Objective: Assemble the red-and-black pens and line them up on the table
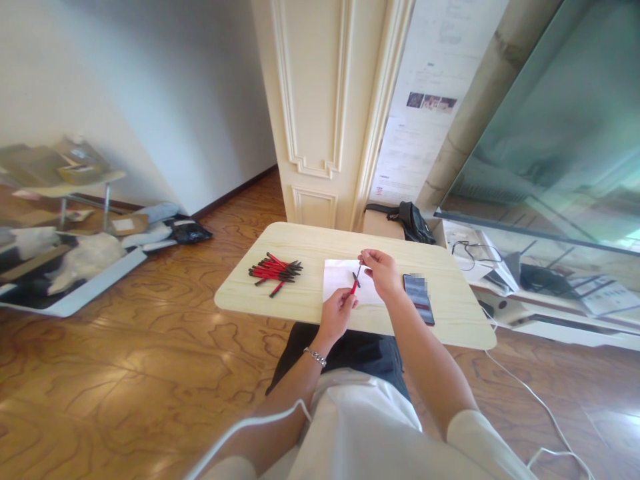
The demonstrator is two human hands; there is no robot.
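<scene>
My left hand point(337, 312) is closed around a red pen barrel point(355, 287) above a white sheet of paper point(336, 275). Above it, my right hand point(381, 272) pinches a thin dark rod point(359, 269), which looks like a pen refill. Its lower end is close to the barrel's top; whether it sits inside I cannot tell. A small black piece point(356, 278) shows beside the barrel, partly hidden. To the left lies a loose pile of red and black pens point(274, 269), with one pen point(277, 289) a little apart at the front.
A phone point(419, 300) lies on the small light wooden table point(300, 241), right of the paper. Beyond the table are a black bag point(415, 221) and a low white cabinet point(545, 327). A white cable point(530, 393) runs across the floor. Packages point(133, 225) lie at far left.
</scene>
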